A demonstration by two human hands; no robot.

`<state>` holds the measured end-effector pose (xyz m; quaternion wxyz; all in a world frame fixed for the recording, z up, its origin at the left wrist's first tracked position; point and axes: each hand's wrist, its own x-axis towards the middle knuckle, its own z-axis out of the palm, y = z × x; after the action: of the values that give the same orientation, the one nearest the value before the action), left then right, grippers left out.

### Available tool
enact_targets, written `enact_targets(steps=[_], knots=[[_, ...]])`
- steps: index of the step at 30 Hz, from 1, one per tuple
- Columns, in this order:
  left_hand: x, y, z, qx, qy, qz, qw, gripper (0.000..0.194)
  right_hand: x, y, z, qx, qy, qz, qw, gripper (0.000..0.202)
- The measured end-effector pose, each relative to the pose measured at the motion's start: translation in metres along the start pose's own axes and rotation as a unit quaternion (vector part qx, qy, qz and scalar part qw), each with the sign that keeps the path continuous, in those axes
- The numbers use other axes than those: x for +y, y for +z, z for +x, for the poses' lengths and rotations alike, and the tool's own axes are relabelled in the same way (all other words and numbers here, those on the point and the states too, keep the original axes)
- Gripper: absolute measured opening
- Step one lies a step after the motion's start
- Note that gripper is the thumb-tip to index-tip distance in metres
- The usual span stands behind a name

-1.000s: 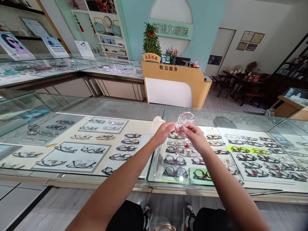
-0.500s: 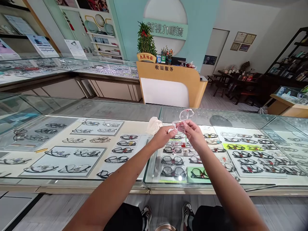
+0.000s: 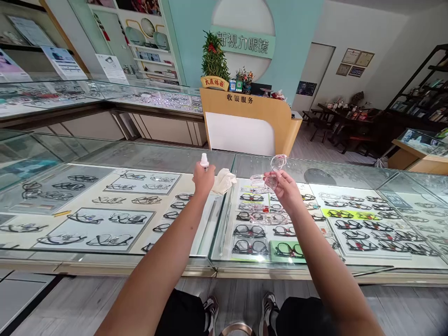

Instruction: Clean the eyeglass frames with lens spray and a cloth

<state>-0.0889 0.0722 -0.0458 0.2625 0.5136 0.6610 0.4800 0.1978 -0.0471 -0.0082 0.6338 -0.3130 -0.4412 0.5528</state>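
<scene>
We do best pinching lightly, clear of the lenses (image 3: 271, 182)
Over the glass surface (image 3: 217, 238), our right hand (image 3: 286, 185) pinches the see-through glasses (image 3: 278, 162); our left hand (image 3: 203, 178) wraps its grip round a white-topped bottle (image 3: 204, 161), beside the cloth (image 3: 224, 181).

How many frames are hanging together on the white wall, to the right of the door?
4: the upper-left frame and upper-right frame on top, with the lower-left frame and lower-right frame beneath. None of these looks hidden.

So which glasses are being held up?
The clear pair in the right hand, above the glass counter; the dark pairs lie inside it.
</scene>
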Motion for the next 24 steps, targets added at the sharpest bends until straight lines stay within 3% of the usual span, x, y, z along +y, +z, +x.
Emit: enact_targets(steps=[2, 5, 17, 24], knots=[[-0.007, 0.001, 0.006, 0.056, -0.041, 0.031, 0.997, 0.028, 0.001, -0.003, 0.001, -0.006, 0.001, 0.009, 1.000, 0.029], [-0.013, 0.003, 0.011, 0.082, -0.066, 0.044, 0.993, 0.033, 0.003, -0.005, 0.003, -0.013, 0.002, 0.020, 1.000, 0.028], [-0.031, 0.006, 0.020, 0.064, -0.058, 0.039, 0.996, 0.041, 0.002, -0.004, 0.002, -0.007, 0.012, 0.018, 1.000, 0.032], [-0.025, 0.005, 0.017, 0.077, -0.057, 0.043, 0.994, 0.046, 0.000, -0.002, 0.001, -0.014, 0.009, 0.027, 0.999, 0.027]])
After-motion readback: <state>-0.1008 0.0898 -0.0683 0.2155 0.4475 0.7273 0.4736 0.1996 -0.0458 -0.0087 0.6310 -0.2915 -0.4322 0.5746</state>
